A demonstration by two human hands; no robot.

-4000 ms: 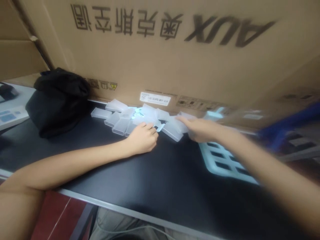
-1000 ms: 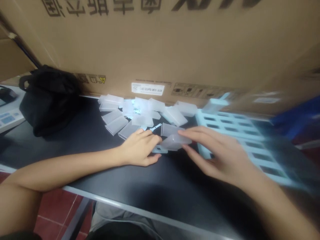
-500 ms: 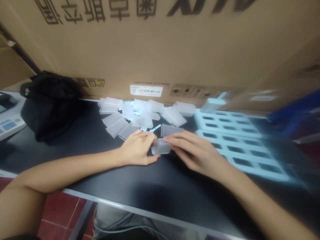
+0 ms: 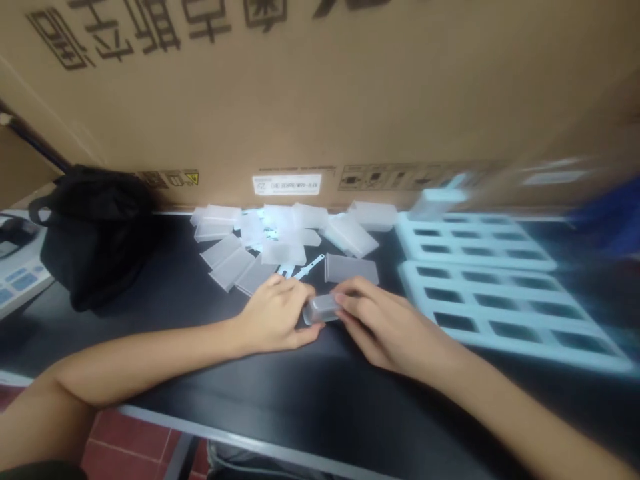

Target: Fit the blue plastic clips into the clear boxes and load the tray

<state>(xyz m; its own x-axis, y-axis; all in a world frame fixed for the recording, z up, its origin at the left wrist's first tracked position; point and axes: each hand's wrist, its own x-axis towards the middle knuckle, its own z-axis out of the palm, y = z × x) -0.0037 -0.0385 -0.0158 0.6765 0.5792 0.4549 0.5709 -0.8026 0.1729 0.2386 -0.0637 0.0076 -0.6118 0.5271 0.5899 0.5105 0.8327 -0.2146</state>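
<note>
Translucent case (image 4: 320, 309) held by left hand (image 4: 273, 319) and right hand (image 4: 387, 327), each grip covering one end.

Dim, warm light; the right edge smears with motion blur, and wide-angle distortion bends the edges.

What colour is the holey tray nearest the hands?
The tray is pale blue; head view shows it.
</note>
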